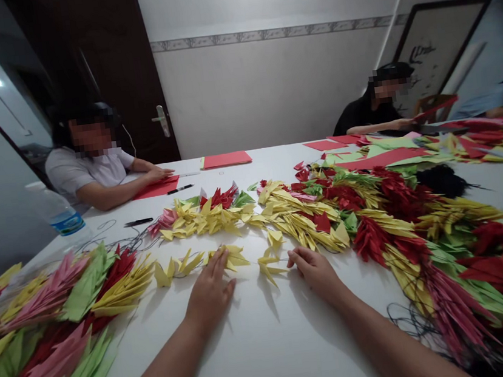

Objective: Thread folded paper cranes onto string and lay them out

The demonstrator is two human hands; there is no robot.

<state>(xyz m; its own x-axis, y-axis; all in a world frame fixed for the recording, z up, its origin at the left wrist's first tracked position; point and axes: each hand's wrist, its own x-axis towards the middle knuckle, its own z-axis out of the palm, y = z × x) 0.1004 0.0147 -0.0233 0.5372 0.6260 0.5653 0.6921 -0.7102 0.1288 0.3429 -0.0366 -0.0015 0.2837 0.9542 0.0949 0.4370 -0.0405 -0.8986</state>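
A row of folded yellow paper cranes lies on one dark thread across the white table [270,339]. My left hand [211,288] rests over this row, fingers stretched out together and thumb apart, fingertips touching a yellow paper crane [236,256]. To the right, my right hand [312,268] has thumb and forefinger closed in a pinch on the thread [279,260]. Between my hands another yellow crane [268,268] hangs on that thread, close to the right fingertips. Part of the crane under my left fingers is hidden.
Bundles of strung paper cranes lie at left [75,289] and right [389,226]. Behind are black thread [443,181], pens [139,222], a water bottle [63,215] and red paper [226,160]. A person [92,159] sits far left; others sit far right.
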